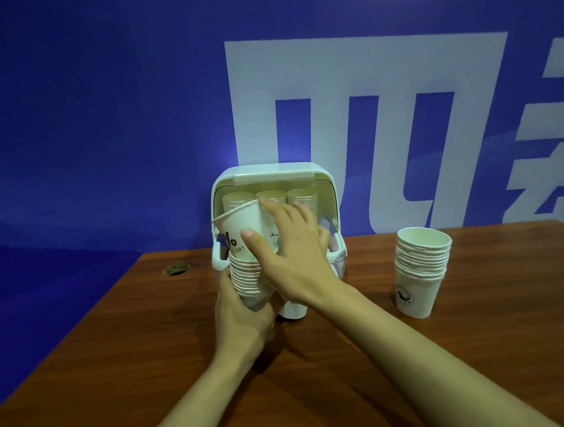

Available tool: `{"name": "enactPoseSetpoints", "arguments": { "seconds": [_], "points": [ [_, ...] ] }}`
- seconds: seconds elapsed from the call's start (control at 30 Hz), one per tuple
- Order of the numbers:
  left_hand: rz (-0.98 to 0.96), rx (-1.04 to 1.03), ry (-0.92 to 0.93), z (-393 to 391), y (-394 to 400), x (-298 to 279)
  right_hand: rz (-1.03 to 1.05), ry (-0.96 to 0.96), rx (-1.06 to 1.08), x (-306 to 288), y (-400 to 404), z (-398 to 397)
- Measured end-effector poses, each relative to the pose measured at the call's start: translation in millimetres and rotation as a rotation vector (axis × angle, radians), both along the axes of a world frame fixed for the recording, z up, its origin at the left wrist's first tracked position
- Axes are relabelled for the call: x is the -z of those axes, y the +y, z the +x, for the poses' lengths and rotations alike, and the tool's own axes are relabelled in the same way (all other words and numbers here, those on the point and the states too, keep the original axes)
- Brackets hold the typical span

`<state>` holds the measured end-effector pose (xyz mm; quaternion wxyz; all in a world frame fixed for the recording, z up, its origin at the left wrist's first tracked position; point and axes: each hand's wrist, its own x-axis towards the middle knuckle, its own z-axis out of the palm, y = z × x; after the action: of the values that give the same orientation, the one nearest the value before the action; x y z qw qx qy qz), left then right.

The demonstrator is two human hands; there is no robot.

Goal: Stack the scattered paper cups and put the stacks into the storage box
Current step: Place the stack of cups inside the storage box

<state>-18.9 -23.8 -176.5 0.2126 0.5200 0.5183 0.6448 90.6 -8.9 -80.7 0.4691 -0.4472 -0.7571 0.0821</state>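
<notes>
My left hand point(244, 314) gripped a stack point(246, 278) before the box point(334, 206). My right hand's point(290, 262) fingers point(253, 244) curled round the top cup point(242, 229). Another stack point(421, 270) stood on the worktop point(480, 349).

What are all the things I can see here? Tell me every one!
Held cup stack: one, white, in front of the box.
Top cup: one, white with black letters, tilted on the held stack.
Standing cup stack: one, white, right side of the table.
Storage box: one, pale, lid raised, at the table's back; three cup stacks show through it.
Table: one, brown wood.
Wall: blue with big white shapes.
Left hand: grips the held stack's bottom.
Right hand: holds the top cup.
</notes>
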Motion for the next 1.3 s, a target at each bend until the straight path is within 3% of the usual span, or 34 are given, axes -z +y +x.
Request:
{"name": "enactPoseSetpoints", "arguments": {
  "seconds": [0.37,0.5,0.63,0.73,0.93,1.13,1.3],
  "points": [
    [0.041,0.018,-0.057,-7,5,7,0.155,-0.133,0.058,19,3,12],
    [0.034,-0.045,0.047,-9,7,11,0.156,-0.289,0.062,27,-1,23],
    [-0.015,-0.164,0.174,-8,6,9,0.133,-0.308,0.087,20,-4,32],
    [-0.023,-0.168,0.199,-6,0,3,0.126,-0.246,0.032,25,-5,39],
    [0.084,-0.324,0.182,-20,4,-41,0.015,0.264,0.05,55,6,59],
    [0.088,-0.398,0.115,-29,51,-89,-0.089,0.133,-0.007,85,9,50],
    [-0.263,-0.346,0.275,-35,98,-89,-0.105,0.084,0.012,90,15,48]
  ]
}}
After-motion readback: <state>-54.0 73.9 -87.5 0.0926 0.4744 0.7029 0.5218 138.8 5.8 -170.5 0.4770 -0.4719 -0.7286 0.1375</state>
